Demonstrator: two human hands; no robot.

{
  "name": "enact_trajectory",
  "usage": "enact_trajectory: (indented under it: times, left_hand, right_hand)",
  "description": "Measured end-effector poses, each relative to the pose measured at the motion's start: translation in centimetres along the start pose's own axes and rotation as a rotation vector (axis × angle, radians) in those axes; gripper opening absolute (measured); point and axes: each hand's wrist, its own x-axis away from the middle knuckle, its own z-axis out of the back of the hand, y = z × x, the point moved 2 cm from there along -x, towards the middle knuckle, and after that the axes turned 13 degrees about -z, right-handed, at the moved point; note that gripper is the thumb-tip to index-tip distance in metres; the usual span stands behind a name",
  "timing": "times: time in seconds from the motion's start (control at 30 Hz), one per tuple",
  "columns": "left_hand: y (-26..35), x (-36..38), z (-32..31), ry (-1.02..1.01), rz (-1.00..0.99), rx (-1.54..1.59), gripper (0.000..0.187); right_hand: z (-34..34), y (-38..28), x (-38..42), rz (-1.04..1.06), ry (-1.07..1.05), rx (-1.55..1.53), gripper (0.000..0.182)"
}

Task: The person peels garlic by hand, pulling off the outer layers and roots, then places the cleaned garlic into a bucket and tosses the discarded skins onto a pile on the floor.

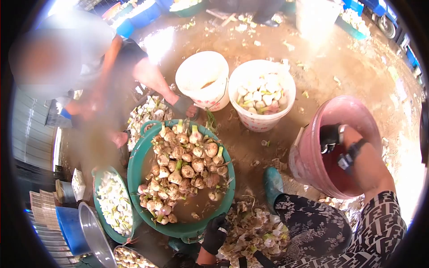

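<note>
My left hand (216, 234), in a black glove, is at the lower right rim of a green basin (178, 231). Its fingers look closed; whether they grip the rim or something small is hard to see. Inside the basin lies a heap of soil-marked garlic bulbs (187, 166) with cut stems. My right hand (330, 137), also gloved in black, reaches into a large pink bucket (308, 147). The fingers there are bent around something I cannot make out, with a shiny metallic bit beside them. A watch (351, 155) is on the right wrist.
A white bucket of peeled-looking garlic bulbs (261, 94) stands beside another white bucket (202, 76). Garlic skins (257, 228) are heaped by my legs. Another person (103, 67) sits at the left, near a tub of pale garlic pieces (115, 203) and a blue tub (71, 230).
</note>
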Motion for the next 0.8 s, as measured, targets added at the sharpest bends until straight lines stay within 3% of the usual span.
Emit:
enact_trajectory:
  times: [0.07, 0.13, 0.17, 0.2, 0.23, 0.27, 0.33, 0.4, 0.43, 0.47, 0.5, 0.53, 0.57, 0.8]
  left_hand:
    - [2.4, -0.1, -0.3, 0.025, 0.012, 0.102, 0.031]
    - [4.1, -0.2, -0.3, 0.046, 0.034, 0.192, 0.031]
    - [4.9, -0.1, -0.5, 0.020, -0.031, 0.128, 0.030]
    - [5.7, 0.1, -0.7, -0.004, -0.096, 0.063, 0.030]
    - [6.2, 0.3, -0.8, 0.005, -0.097, 0.067, 0.030]
    - [6.7, 0.4, -0.8, -0.017, -0.221, -0.034, 0.030]
    - [7.3, 0.4, 0.1, -0.020, -0.373, -0.221, 0.028]
    - [6.8, 0.6, 1.5, 0.053, -0.293, -0.262, 0.027]
    - [6.3, 0.8, 2.4, 0.112, -0.198, -0.224, 0.026]
    - [7.0, 0.4, 3.4, 0.153, -0.298, -0.341, 0.026]
    - [7.5, -0.1, 4.4, 0.183, -0.407, -0.459, 0.026]
    - [6.8, -0.4, 5.1, 0.159, -0.316, -0.468, 0.028]
    - [5.8, -0.9, 5.6, 0.136, -0.230, -0.471, 0.029]
    - [-1.5, -7.8, 3.0, -0.022, -0.238, -0.549, 0.037]
  right_hand:
    - [4.0, -2.0, 4.1, 0.807, -0.687, -0.147, 0.031]
    - [7.6, -2.0, 7.8, 0.923, -0.663, -0.386, 0.028]
    - [8.9, -2.8, 10.3, 1.159, -0.490, -0.514, 0.030]
    - [9.6, -4.2, 12.4, 0.985, -0.414, -0.712, 0.038]
    - [10.0, -5.4, 14.3, 1.024, -0.259, -0.702, 0.042]
    - [9.8, -6.7, 14.3, 1.088, -0.203, -0.674, 0.046]
    - [8.5, -9.1, 14.5, 1.002, -0.261, -0.817, 0.048]
    - [7.6, -9.8, 19.5, 0.911, -0.246, -0.879, 0.046]
    - [6.7, -9.1, 22.8, 0.970, -0.341, -0.935, 0.045]
    - [5.2, -8.1, 25.4, 1.195, -0.385, -1.004, 0.040]
    - [3.0, -7.2, 28.0, 1.190, -0.579, -1.302, 0.037]
    - [2.1, -5.8, 31.0, 1.156, -0.539, -1.173, 0.035]
    - [0.2, -5.1, 32.7, 1.189, -0.630, -1.199, 0.033]
    - [-10.3, -2.7, 31.1, 0.702, -0.810, -0.814, 0.021]
